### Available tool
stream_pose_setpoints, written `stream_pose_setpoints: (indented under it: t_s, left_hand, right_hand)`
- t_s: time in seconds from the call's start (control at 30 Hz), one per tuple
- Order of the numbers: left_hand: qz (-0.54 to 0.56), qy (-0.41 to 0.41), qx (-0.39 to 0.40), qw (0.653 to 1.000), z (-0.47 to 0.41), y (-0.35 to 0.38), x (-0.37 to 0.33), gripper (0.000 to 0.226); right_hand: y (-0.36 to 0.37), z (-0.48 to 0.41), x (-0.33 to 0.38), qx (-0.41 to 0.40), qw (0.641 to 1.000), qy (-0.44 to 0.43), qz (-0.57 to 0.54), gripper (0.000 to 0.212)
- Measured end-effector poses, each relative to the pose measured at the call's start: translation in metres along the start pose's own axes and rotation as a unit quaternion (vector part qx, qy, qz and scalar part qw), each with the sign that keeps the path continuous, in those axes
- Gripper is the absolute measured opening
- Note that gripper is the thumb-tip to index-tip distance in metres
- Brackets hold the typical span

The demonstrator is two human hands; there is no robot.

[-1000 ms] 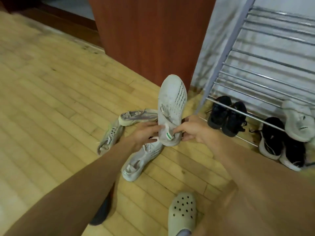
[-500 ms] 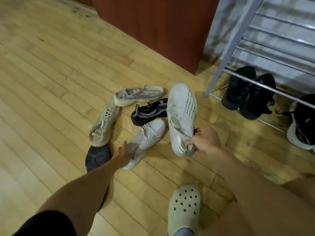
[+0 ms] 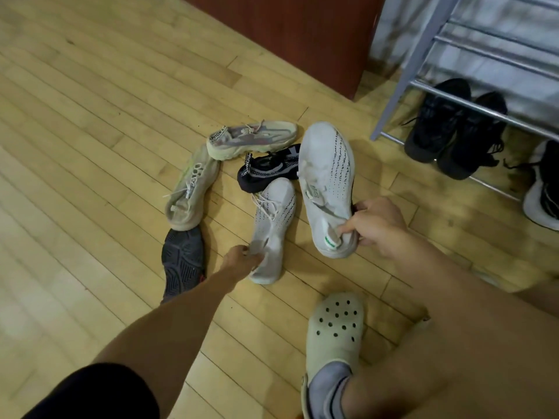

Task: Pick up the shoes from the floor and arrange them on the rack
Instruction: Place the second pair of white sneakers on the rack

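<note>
While the right hand [image 3: 376, 226] pinches the heel collar of a white knit sneaker [image 3: 328, 182] and holds it tilted above the floor, the left hand [image 3: 242, 260] closes its fingers on the heel of the matching white sneaker [image 3: 272, 234], which lies flat on the wooden floor [image 3: 90, 116]. Both are soft mesh shoes with rows of small dark dashes along the sides; the lifted one bears a small green tag at the heel.

Four more shoes lie loose just beyond them: a beige knit sneaker [image 3: 192, 189] with pale laces, a grey-pink sneaker [image 3: 252, 139] on a chunky cream sole, a black knit sneaker [image 3: 266, 170] with a lettered pull strap, and an overturned dark shoe [image 3: 181, 261] showing its ribbed tread, partly hidden by the left forearm. The black sneaker is partly hidden behind the lifted white one.

At the right stands a metal rack [image 3: 402, 89] of thin round bars. Its bottom tier carries a pair of black sneakers [image 3: 453, 125] and, at the frame edge, a black-and-white shoe [image 3: 544, 189]. A reddish-brown cabinet [image 3: 287, 34] stands behind. The person's foot wears a pale perforated clog [image 3: 335, 331] over a grey sock.
</note>
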State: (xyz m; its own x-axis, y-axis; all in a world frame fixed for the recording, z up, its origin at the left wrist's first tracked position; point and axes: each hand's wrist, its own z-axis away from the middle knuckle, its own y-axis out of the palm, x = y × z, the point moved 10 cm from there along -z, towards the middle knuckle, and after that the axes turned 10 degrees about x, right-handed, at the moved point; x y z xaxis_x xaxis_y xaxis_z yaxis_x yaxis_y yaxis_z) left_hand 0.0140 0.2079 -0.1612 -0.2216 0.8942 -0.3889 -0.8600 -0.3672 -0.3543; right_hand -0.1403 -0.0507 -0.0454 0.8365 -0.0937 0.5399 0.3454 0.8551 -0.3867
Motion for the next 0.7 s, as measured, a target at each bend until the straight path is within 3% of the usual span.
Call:
stream_pose_setpoints:
  t_s: [0.17, 0.3, 0.4, 0.53, 0.7]
  left_hand:
    - [0.194, -0.039, 0.063, 0.978, 0.014, 0.03, 0.005, 0.014]
    - [0.274, -0.029, 0.127, 0.953, 0.035, 0.033, -0.005, 0.016]
    - [0.317, -0.014, 0.162, 0.934, 0.052, 0.029, -0.014, 0.018]
    - [0.308, 0.035, 0.18, 0.934, 0.082, 0.015, -0.036, 0.032]
    - [0.258, 0.136, 0.133, 0.947, 0.123, -0.019, -0.085, 0.017]
  right_hand:
    - [0.0, 0.015, -0.001, -0.006, 1.0, -0.01, -0.023, 0.035]
    - [0.001, 0.031, -0.002, 0.008, 0.999, -0.004, -0.051, 0.029]
    - [-0.003, 0.045, 0.005, 0.022, 0.997, -0.004, -0.069, 0.041]
    - [-0.019, 0.065, 0.023, 0.015, 0.996, -0.027, -0.085, 0.038]
    - [-0.044, 0.097, 0.044, -0.001, 0.994, -0.062, -0.088, 0.03]
